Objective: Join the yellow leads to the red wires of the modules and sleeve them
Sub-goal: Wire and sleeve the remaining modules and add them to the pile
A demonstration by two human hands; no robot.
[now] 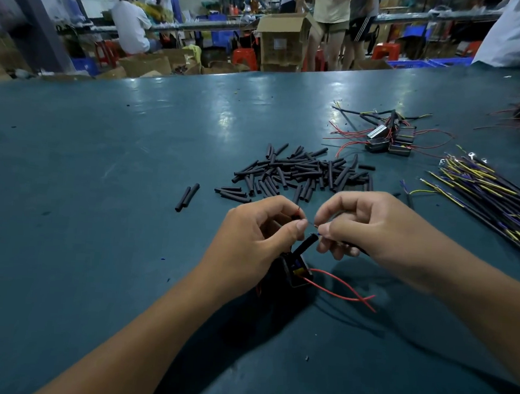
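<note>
Two hands (250,236); one held module (298,271); two stray sleeves (187,197)

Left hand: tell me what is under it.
Under the left hand sits a black module on the green table, with red wires trailing right and a black sleeve rising from it. The palm covers the module's left side.
</note>
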